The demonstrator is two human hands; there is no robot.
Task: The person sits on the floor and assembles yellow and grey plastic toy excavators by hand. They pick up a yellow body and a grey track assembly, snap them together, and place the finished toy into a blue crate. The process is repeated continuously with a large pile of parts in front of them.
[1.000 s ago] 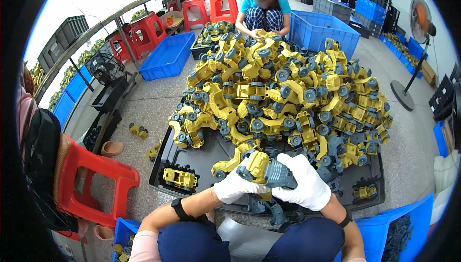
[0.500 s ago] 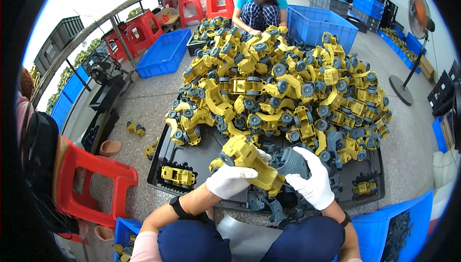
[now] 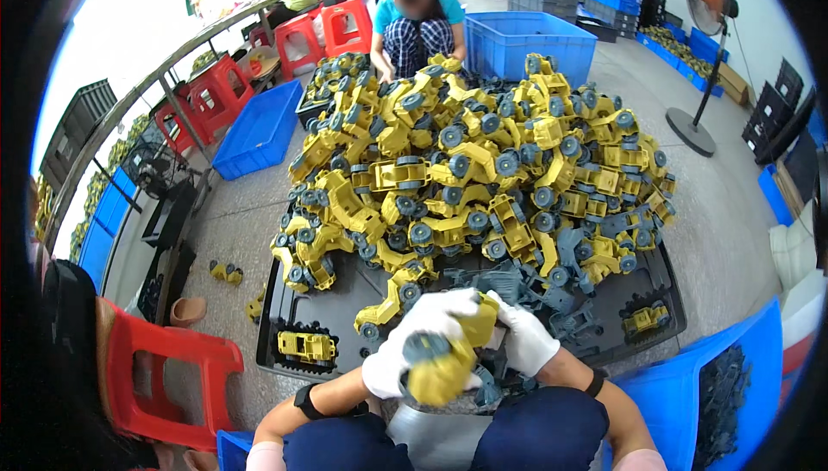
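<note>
A yellow toy truck (image 3: 477,326) with dark grey wheels is tilted between my white-gloved hands, partly smeared by motion. My left hand (image 3: 412,346) is closed round its body, with a wheel showing by the palm. My right hand (image 3: 528,342) is closed at the truck's other end, fingers pressed against it. Whether a small grey part is also in its fingers is hidden. Beyond my hands, loose dark grey plastic parts (image 3: 498,283) lie on the black tray (image 3: 341,279). Another yellow truck (image 3: 398,298) rests there, just past my left hand.
A large heap of yellow toy trucks (image 3: 466,160) covers the tray's far part. Single trucks sit at its left (image 3: 306,348) and right (image 3: 647,319) corners. A blue bin (image 3: 759,359) of grey parts stands at right, a red stool (image 3: 172,359) at left. A person (image 3: 418,22) squats beyond the heap.
The truck has turned and come lower, nearer my knees. My right hand has moved left from the large grey part onto the truck's end. The whole view has shifted.
</note>
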